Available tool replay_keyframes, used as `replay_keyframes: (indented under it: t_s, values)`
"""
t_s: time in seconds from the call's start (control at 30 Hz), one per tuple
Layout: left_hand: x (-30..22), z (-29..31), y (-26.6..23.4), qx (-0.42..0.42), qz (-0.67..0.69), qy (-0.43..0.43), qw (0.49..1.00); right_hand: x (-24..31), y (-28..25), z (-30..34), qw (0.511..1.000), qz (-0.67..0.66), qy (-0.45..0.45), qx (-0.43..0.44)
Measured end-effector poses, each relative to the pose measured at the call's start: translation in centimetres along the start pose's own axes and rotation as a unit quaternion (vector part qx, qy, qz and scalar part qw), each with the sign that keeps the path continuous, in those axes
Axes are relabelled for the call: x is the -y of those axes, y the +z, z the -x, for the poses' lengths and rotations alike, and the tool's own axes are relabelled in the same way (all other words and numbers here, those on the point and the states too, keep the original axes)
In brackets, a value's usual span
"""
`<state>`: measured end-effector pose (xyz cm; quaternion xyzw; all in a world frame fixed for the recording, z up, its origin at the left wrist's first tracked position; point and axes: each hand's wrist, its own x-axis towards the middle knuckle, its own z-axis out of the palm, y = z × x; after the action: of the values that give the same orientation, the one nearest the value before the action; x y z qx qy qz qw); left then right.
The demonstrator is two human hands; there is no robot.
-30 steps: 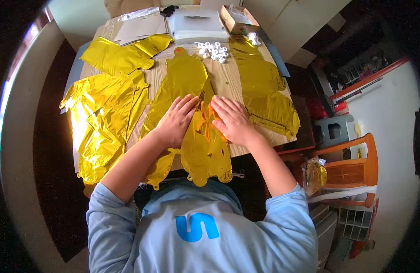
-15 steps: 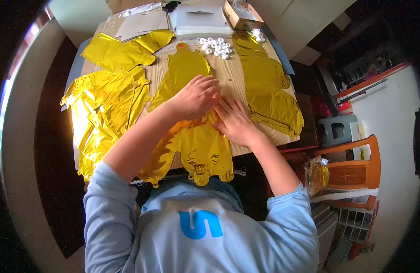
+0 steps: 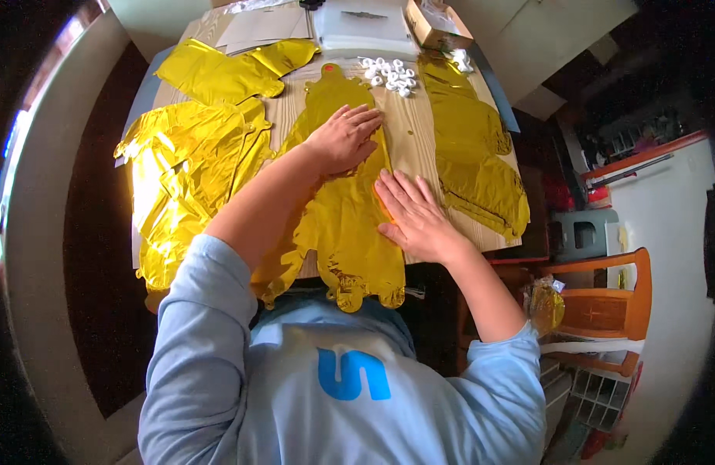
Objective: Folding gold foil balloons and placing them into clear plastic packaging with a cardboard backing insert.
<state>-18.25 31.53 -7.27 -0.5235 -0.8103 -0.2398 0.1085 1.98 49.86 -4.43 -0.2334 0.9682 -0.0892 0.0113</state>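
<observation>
A flat gold foil balloon (image 3: 346, 209) lies lengthwise on the table in front of me, its lower end hanging past the near edge. It has a rounded tab with a red dot at its far end. My left hand (image 3: 346, 139) rests flat on its upper half, fingers stretched out and pointing right. Lower down, my right hand (image 3: 414, 217) lies along the balloon's right edge with fingers spread. Neither hand grips anything. Part of the balloon's left side is hidden under my left forearm.
Crumpled gold foil (image 3: 191, 163) covers the table's left side, with another gold piece (image 3: 226, 70) behind it. More gold foil (image 3: 474, 147) lies at right. White ring-like pieces (image 3: 388, 75), a clear plastic stack (image 3: 365, 29) and a cardboard box (image 3: 439, 27) sit far back. A wooden chair (image 3: 598, 310) stands at right.
My left hand has flattened from a curled pose onto the balloon. My right hand has shifted slightly down along its edge, and the two hands are farther apart. The whole view has shifted a little.
</observation>
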Motion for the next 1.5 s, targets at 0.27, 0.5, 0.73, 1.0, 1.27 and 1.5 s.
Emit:
replay_keyframes:
  t_s: [0.27, 0.5, 0.73, 1.0, 1.27, 1.5]
  values:
    - [-10.2, 10.0, -10.4, -0.168, 0.13, -0.225, 0.951, -0.1, 0.2, 0.5, 0.999, -0.006, 0.006, -0.036]
    - [-17.6, 27.3, -11.0, -0.006, 0.573, -0.721, 0.39, 0.7, -0.5, 0.3, 0.999, -0.019, -0.009, -0.029]
    - [-18.3, 21.2, -13.2, -0.084, 0.4, -0.523, 0.748, 0.5, -0.6, 0.6, 1.0, -0.016, -0.01, -0.02]
    - [-16.0, 12.7, -8.8, 0.103, 0.106, 0.059, 0.987, 0.9, -0.9, 0.2, 1.0, -0.015, -0.008, -0.017]
    - [-8.9, 13.8, -10.1, 0.029, 0.129, -0.094, 0.987, 0.4, -0.4, 0.4, 0.998, -0.042, -0.017, -0.052]
    - [-8.2, 12.8, -6.6, 0.053, -0.027, -0.068, 0.996, 0.4, -1.0, 0.0, 0.997, -0.055, -0.018, -0.046]
